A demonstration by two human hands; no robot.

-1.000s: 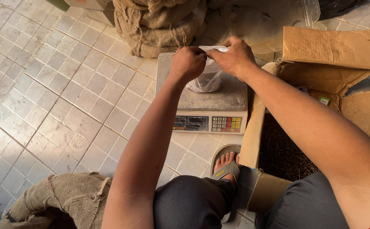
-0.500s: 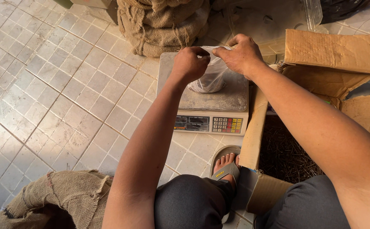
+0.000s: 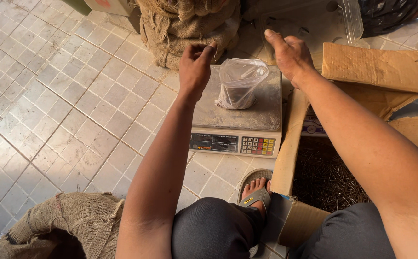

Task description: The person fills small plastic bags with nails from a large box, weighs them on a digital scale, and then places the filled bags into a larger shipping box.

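Bag (image 3: 240, 84) contents: dark, can't tell through the cloudy plastic. Scale (image 3: 235, 117) display too small to read. Left fingers (image 3: 197, 50) curled, tips hidden. Cardboard box (image 3: 376, 67) and lower burlap sack (image 3: 70, 223) cut off by frame edges; box contents (image 3: 331, 177) partly behind right forearm.

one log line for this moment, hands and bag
left hand: open, off bag | right hand: open, off bag | plastic bag: upright on scale, mouth open | cardboard box: dark nails inside, right of scale

Glossy clear plastic bag (image 3: 240, 82), dusty matt metal scale pan (image 3: 266, 108), rough burlap sack (image 3: 189, 26)
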